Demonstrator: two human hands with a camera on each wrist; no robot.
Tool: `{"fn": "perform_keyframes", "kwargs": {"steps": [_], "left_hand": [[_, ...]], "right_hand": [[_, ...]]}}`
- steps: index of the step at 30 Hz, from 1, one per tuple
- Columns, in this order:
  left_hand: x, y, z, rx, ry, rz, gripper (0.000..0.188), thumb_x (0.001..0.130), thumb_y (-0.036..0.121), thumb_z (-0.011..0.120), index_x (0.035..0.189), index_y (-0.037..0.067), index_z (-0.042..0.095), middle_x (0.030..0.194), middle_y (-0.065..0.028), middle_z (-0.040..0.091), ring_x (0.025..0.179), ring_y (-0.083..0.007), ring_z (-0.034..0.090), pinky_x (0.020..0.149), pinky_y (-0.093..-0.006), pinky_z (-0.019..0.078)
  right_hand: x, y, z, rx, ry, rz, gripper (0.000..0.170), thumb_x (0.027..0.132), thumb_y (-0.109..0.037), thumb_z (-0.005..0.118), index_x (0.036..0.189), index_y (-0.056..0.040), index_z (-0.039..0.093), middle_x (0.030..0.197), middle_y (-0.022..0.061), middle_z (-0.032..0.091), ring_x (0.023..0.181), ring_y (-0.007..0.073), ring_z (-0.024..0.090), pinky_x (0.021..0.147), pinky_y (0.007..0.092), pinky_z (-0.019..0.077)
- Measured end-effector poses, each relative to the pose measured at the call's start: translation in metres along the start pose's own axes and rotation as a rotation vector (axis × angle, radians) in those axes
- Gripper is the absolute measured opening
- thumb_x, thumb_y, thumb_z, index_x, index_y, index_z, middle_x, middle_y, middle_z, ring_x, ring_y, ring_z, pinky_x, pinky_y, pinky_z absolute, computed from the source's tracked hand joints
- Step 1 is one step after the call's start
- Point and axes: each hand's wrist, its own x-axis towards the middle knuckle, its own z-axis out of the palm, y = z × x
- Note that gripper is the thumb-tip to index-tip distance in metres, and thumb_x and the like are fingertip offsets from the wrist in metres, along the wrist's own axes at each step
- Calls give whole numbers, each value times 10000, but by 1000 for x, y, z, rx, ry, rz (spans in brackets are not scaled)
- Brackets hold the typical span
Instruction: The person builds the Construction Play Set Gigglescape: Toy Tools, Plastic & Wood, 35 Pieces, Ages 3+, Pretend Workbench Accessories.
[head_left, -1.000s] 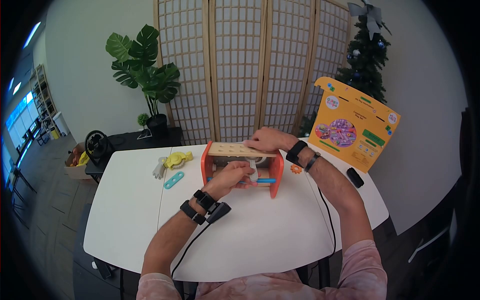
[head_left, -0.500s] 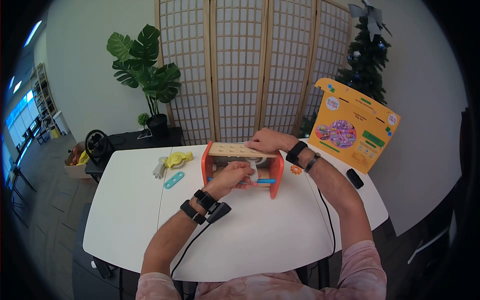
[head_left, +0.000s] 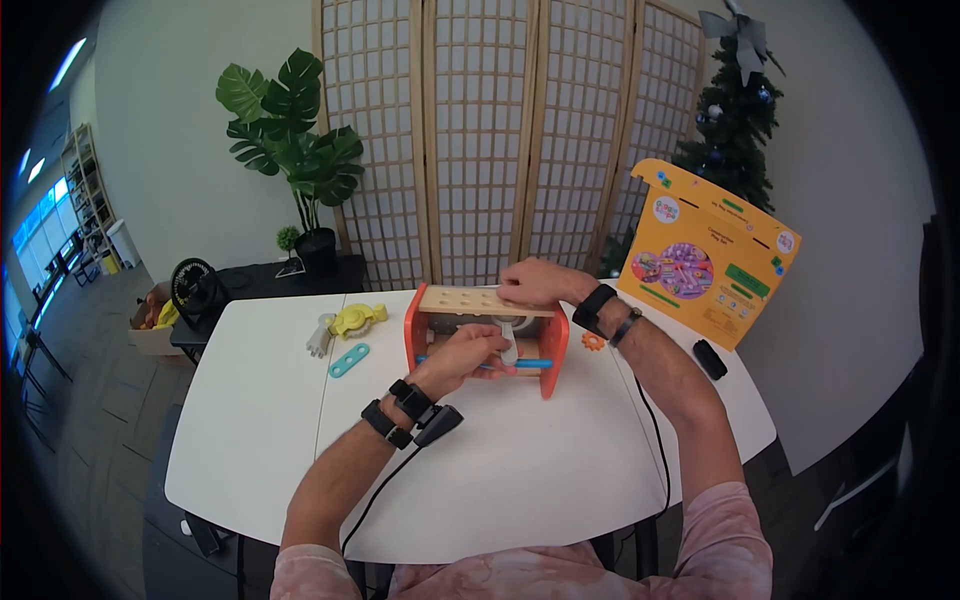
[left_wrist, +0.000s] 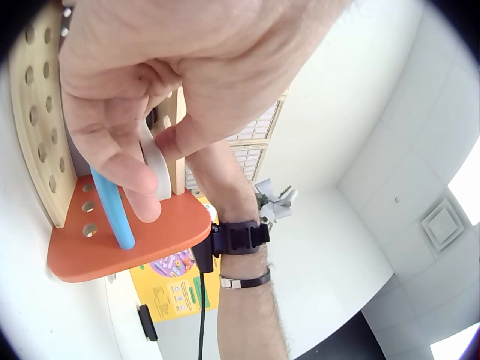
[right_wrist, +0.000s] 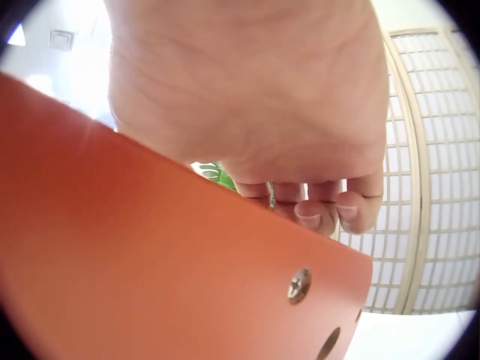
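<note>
A wooden toy bench with orange-red side panels [head_left: 555, 350] and a holed wooden top [head_left: 455, 298] stands on the table. At its open front the left hand [head_left: 460, 362] pinches a pale grey flat piece [head_left: 508, 343] between thumb and fingers. A blue rod [head_left: 533, 363] runs across the front beneath that hand; in the left wrist view the rod [left_wrist: 112, 208] meets the orange panel [left_wrist: 135, 234]. The right hand [head_left: 540, 281] grips the bench top near its right end, its fingertips bent down in the right wrist view. What lies under its palm is hidden.
Left of the bench lie a yellow piece [head_left: 357, 320], a grey piece [head_left: 321, 337] and a teal holed strip [head_left: 349, 360]. An orange gear [head_left: 593, 342] is to the right. Behind it stands a yellow box [head_left: 690, 262], with a black object [head_left: 710, 359] near it.
The right hand's fingers have shifted slightly rightward along the bench top. The left hand keeps its pinch on the grey piece in nearly the same place.
</note>
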Motion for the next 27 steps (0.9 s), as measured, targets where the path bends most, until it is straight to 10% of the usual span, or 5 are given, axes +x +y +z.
{"fn": "perform_keyframes", "kwargs": {"steps": [27], "left_hand": [[-1,0,0,-47,-6,30,315,1102,226,637,1384,85,636,1216,16,719,979,-111,767,764,-253,576]], "right_hand": [[-1,2,1,-20,-1,8,515,1026,-473,604,1078,2,798,911,200,791,793,345,743,780,454,582]]}}
